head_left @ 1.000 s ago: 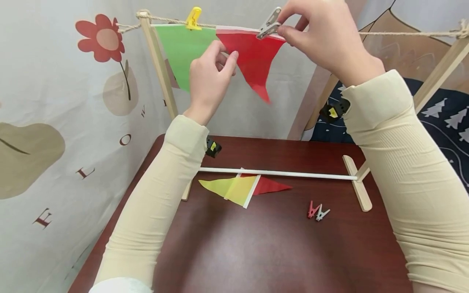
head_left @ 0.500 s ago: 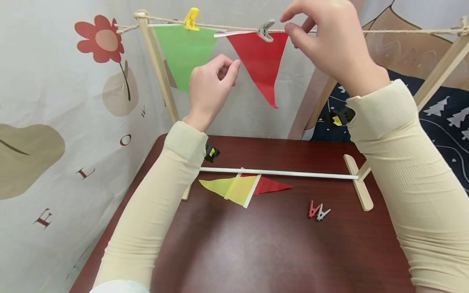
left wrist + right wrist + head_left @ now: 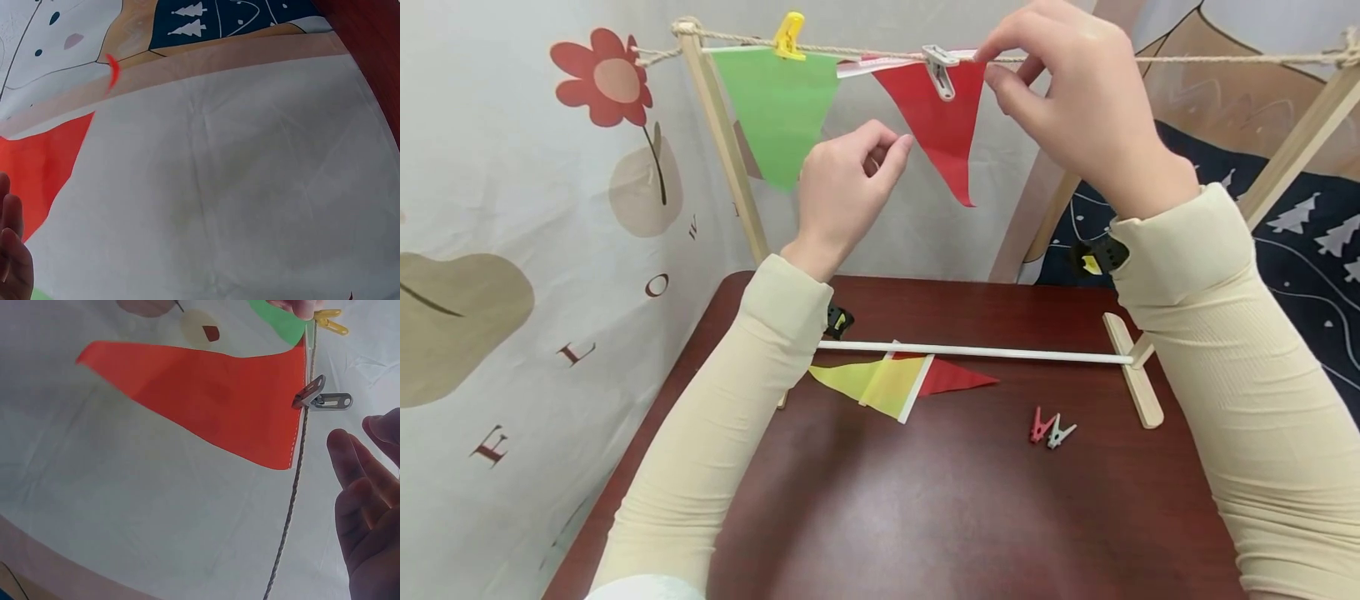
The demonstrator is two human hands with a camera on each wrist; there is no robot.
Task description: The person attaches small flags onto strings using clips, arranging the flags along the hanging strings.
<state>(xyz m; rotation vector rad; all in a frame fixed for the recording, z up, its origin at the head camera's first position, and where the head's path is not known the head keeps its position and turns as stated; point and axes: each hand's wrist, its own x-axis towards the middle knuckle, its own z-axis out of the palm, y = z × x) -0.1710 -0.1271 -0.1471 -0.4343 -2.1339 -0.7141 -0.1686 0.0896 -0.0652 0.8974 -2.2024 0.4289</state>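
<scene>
A red pennant point(image 3: 936, 108) hangs from the rope point(image 3: 872, 55), held by a grey clothes peg point(image 3: 939, 73) whose handles now point down toward the viewer. Its white top edge sits slightly skewed to the rope at the left. My right hand point(image 3: 1067, 100) is just right of the peg, fingers loosely bent; the right wrist view shows a gap between those fingers and the pennant point(image 3: 206, 400). Below the rope, left of the red pennant, my left hand point(image 3: 850, 183) hovers with loosely curled fingers and holds nothing. Beside it a green pennant point(image 3: 775, 108) hangs under a yellow peg point(image 3: 789, 36).
Wooden posts point(image 3: 722, 133) carry the rope, and a white rod point(image 3: 985, 353) joins their feet. On the dark red table point(image 3: 955, 500) lie a yellow pennant point(image 3: 891, 387), another red pennant point(image 3: 957, 379), a pink peg point(image 3: 1040, 425) and a pale grey peg point(image 3: 1060, 432).
My right hand has let go of the grey peg, which has swung so its handles hang down. The red pennant now hangs from the rope. My left hand has dropped slightly and shifted right.
</scene>
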